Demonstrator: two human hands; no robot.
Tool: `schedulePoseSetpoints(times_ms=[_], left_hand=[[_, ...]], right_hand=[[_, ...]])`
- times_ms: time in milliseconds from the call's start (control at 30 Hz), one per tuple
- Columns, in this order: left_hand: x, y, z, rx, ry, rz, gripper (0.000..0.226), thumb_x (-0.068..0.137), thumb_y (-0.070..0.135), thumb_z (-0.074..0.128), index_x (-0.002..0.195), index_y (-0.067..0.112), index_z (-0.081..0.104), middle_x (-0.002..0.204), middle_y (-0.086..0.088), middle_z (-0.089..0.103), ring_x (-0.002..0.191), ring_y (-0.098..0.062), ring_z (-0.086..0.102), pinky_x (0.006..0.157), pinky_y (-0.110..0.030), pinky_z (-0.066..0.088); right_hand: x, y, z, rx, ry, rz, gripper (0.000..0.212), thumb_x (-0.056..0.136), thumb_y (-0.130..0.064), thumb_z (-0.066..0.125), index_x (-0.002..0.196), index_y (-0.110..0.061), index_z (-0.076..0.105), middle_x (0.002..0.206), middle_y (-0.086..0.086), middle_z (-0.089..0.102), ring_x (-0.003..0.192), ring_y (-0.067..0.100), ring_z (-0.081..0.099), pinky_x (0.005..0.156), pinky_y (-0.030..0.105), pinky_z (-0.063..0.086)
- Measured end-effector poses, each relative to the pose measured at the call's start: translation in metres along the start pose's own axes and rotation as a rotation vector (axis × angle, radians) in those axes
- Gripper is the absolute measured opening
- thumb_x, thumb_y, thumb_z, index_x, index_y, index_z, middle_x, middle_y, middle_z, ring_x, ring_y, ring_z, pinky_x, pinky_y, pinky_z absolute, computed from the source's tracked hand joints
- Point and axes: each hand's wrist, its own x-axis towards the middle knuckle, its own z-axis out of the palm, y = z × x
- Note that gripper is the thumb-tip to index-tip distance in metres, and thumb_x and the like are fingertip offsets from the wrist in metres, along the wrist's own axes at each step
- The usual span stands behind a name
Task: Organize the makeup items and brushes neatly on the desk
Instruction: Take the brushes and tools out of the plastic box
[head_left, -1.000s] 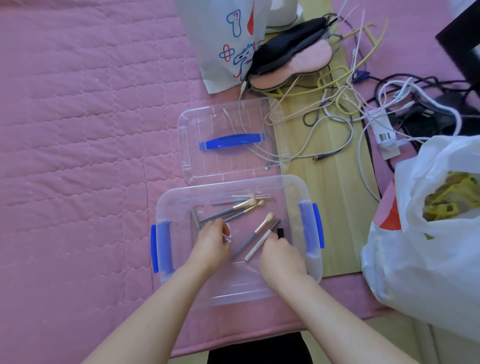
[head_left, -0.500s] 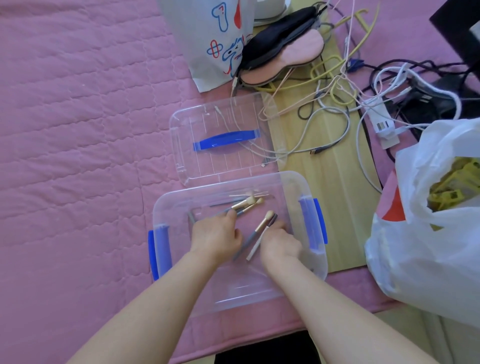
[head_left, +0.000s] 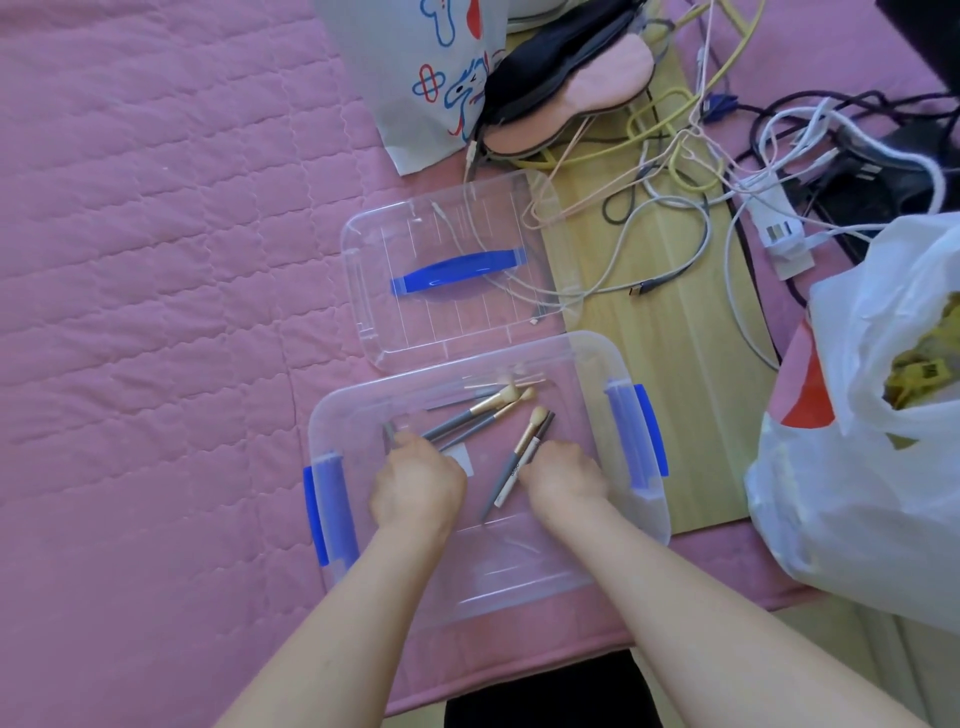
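A clear plastic box (head_left: 332, 415) with blue latches sits on the pink quilt in front of me. Inside it lie two grey-handled makeup brushes (head_left: 480, 409) side by side, pointing up and right. A second pair, a grey brush and a white pencil (head_left: 522, 452), lies to their right. My left hand (head_left: 415, 483) is curled over the lower ends of the two grey brushes, and a small grey item (head_left: 387, 430) pokes out by its thumb. My right hand (head_left: 563, 470) rests with fingers bent against the second pair; its grip is hidden.
The box's clear lid (head_left: 452, 270) with a blue handle lies just behind it. A wooden board (head_left: 670, 364) to the right carries tangled cables (head_left: 675, 171) and a power strip. A white plastic bag (head_left: 872, 431) stands at the right, with a printed bag (head_left: 415, 78) and pink-black eye masks (head_left: 571, 83) at the back.
Both hands have moved slightly further into the box. The left hand has shifted to the handle ends of the grey brushes; the right hand has closed in on the second pair.
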Motion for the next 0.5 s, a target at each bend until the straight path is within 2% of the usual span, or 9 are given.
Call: schedulePoseSetpoints(times_ms=[100,167,333,500], left_hand=[[-0.004,-0.004,-0.002,-0.118,-0.041,-0.119,0.036,0.092,0.019,0.043,0.121,-0.001,0.041,0.121,-0.023,0.057,0.111,-0.042,0.054,0.088,-0.041,0.044],[-0.004,-0.006,-0.001,-0.163,-0.078,-0.163,0.036,0.095,0.019,0.039,0.123,-0.004,0.038,0.127,-0.027,0.052,0.115,-0.044,0.051,0.093,-0.043,0.042],[0.003,0.0,0.002,-0.111,-0.142,-0.213,0.038,0.093,0.015,0.037,0.127,0.0,0.03,0.13,-0.021,0.052,0.119,-0.039,0.05,0.095,-0.043,0.04],[0.008,0.004,0.015,-0.055,-0.16,-0.279,0.037,0.09,0.014,0.04,0.123,0.005,0.027,0.127,-0.015,0.057,0.117,-0.036,0.054,0.092,-0.042,0.04]], right_hand=[[-0.003,0.005,-0.007,0.098,-0.009,-0.014,0.028,0.089,-0.024,0.056,0.11,-0.007,0.061,0.11,0.012,0.065,0.101,0.032,0.063,0.068,0.028,0.041],[-0.005,0.009,-0.009,0.127,-0.006,-0.039,0.031,0.087,-0.024,0.059,0.111,-0.005,0.055,0.109,0.015,0.064,0.1,0.033,0.062,0.066,0.028,0.04],[-0.003,0.008,-0.009,0.275,-0.011,-0.009,0.036,0.092,-0.019,0.052,0.122,-0.003,0.043,0.12,0.02,0.059,0.113,0.037,0.056,0.076,0.03,0.041],[0.008,0.0,-0.005,0.378,0.025,0.102,0.037,0.094,-0.025,0.053,0.122,-0.001,0.052,0.123,0.02,0.061,0.114,0.035,0.057,0.083,0.032,0.046]])
